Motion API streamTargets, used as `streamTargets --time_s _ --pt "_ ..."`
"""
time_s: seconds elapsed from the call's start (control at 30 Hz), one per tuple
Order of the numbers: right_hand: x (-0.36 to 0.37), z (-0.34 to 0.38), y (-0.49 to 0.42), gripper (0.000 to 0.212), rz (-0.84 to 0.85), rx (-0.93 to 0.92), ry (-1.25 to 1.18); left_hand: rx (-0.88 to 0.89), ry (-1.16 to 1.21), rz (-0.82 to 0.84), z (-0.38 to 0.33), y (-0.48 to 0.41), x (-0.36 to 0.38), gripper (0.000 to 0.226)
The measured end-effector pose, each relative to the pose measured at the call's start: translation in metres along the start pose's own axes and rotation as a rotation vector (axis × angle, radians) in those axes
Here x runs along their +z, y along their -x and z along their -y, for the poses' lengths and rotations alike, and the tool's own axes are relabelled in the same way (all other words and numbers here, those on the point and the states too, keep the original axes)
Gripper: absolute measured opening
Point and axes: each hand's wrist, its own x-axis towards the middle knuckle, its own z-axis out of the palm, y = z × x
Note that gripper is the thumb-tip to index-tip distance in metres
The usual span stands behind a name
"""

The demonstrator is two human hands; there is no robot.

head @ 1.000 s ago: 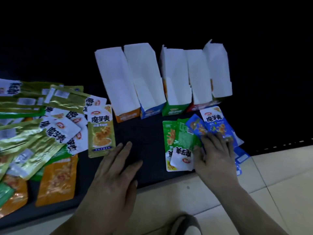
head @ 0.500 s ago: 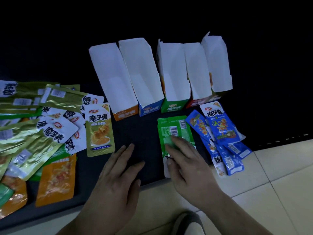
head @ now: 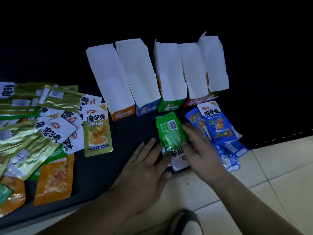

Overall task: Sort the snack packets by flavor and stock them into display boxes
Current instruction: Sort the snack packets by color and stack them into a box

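Observation:
A small stack of green packets [head: 171,131] lies back side up on the black surface [head: 128,133], in front of the green display box [head: 170,107]. My left hand [head: 147,168] has straight fingers touching the stack's left edge. My right hand [head: 198,148] lies against its right side, with fingers and thumb resting on the top packet. Blue packets [head: 218,122] sit fanned just right of my right hand. Orange [head: 122,114], blue [head: 147,110] and red [head: 193,102] boxes stand in the same row, open and white inside.
A big pile of olive-gold packets [head: 33,116] covers the left side, one olive packet [head: 97,129] lying apart. Orange packets [head: 54,178] lie at the front left. A fifth white box [head: 215,65] stands far right. Pale floor tiles [head: 271,167] and a shoe [head: 186,223] show below the surface edge.
My right hand went from the blue packets to the green ones and now lies on their right side. My left hand slid right to the stack's left edge.

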Motion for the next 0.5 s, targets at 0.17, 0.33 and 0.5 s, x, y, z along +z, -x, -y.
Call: streamTargets --time_s 0.17,0.33,0.5 --pt "-0.011 0.006 -0.004 0.057 -0.085 0.024 -0.054 0.027 0.023 0.012 0.001 -0.014 -0.001 0.054" --pt "0.005 0.033 0.008 0.051 -0.085 -0.147 -0.04 -0.085 0.009 -0.031 0.018 0.015 -0.028 0.054" --pt "0.046 0.076 0.016 0.049 0.007 -0.222 -0.042 -0.373 -0.158 0.017 0.079 0.065 -0.039 0.063"
